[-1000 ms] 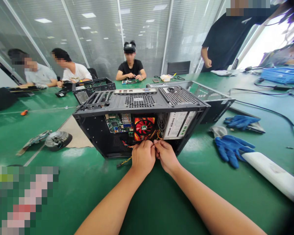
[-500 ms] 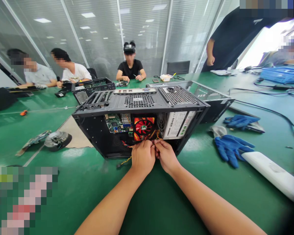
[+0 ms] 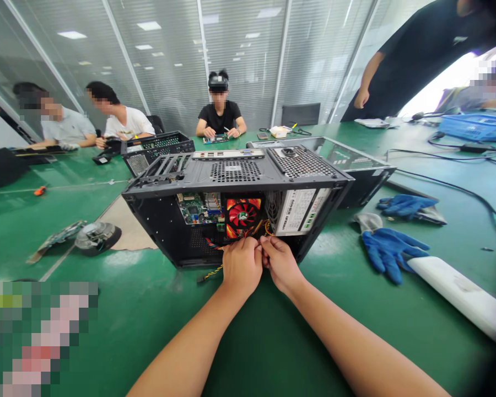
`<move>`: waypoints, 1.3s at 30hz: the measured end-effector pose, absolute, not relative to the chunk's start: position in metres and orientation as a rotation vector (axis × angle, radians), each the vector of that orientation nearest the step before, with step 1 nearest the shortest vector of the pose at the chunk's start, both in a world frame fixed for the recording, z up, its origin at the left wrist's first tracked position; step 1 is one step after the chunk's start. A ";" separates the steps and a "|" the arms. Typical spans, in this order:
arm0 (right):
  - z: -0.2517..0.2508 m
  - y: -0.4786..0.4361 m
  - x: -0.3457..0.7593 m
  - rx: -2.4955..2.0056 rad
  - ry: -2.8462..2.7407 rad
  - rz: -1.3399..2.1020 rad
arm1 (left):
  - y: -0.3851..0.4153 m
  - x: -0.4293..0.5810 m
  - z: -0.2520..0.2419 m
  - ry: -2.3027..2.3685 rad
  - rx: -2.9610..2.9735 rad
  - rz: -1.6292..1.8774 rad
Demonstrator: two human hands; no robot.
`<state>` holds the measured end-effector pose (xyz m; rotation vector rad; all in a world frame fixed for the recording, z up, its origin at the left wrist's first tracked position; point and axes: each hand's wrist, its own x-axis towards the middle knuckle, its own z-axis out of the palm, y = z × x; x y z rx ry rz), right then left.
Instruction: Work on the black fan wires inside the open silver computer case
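An open black computer case lies on its side on the green table. Inside it I see a motherboard, a red fan and a power supply. My left hand and my right hand meet at the case's lower opening, just below the fan. Both are closed, fingertips pinched together on thin coloured wires that come out of the case. What the fingertips grip is mostly hidden.
Two blue gloves and a white bar lie to the right. A round cooler lies left, a side panel behind the case. Three people sit across the table; one stands at the far right. Black cables cross the right side.
My hands stay in the same place on the wires. The standing person at the far right has leaned further over the table.
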<state>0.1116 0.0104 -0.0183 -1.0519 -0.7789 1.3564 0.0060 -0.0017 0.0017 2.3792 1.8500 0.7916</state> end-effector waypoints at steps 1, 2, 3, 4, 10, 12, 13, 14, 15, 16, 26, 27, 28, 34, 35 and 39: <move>-0.019 0.010 0.112 -1.048 -0.785 1.359 | -0.002 0.006 0.002 1.854 2.382 0.791; -0.019 0.010 0.112 -1.043 -0.789 1.361 | -0.002 0.005 0.001 1.861 2.385 0.789; -0.019 0.010 0.111 -1.039 -0.790 1.362 | -0.002 0.005 0.002 1.869 2.387 0.786; -0.019 0.010 0.111 -1.034 -0.786 1.363 | -0.002 0.005 0.002 1.878 2.389 0.783; -0.019 0.010 0.111 -1.028 -0.768 1.366 | -0.002 0.005 0.003 1.902 2.384 0.763; -0.019 0.011 0.111 -1.039 -0.772 1.359 | -0.002 0.006 0.002 1.890 2.381 0.768; -0.019 0.011 0.112 -1.044 -0.773 1.355 | -0.002 0.006 0.002 1.883 2.379 0.773; -0.020 0.011 0.112 -1.048 -0.774 1.352 | -0.002 0.007 0.002 1.880 2.376 0.776; -0.020 0.011 0.112 -1.051 -0.776 1.349 | -0.002 0.007 0.002 1.879 2.373 0.777; -0.020 0.011 0.112 -1.052 -0.777 1.347 | -0.002 0.007 0.002 1.879 2.371 0.776; -0.020 0.011 0.112 -1.056 -0.787 1.344 | -0.002 0.007 0.001 1.865 2.373 0.780; -0.020 0.011 0.112 -1.054 -0.792 1.343 | -0.002 0.007 0.001 1.865 2.378 0.780; -0.020 0.011 0.111 -1.052 -0.796 1.342 | -0.002 0.006 0.001 1.867 2.386 0.778; -0.022 0.011 0.111 -1.043 -0.808 1.361 | -0.004 0.006 0.003 1.881 2.409 0.781; -0.022 0.012 0.111 -1.044 -0.811 1.363 | -0.004 0.006 0.004 1.879 2.402 0.781; -0.021 0.011 0.111 -1.059 -0.810 1.340 | -0.003 0.007 0.003 1.877 2.369 0.776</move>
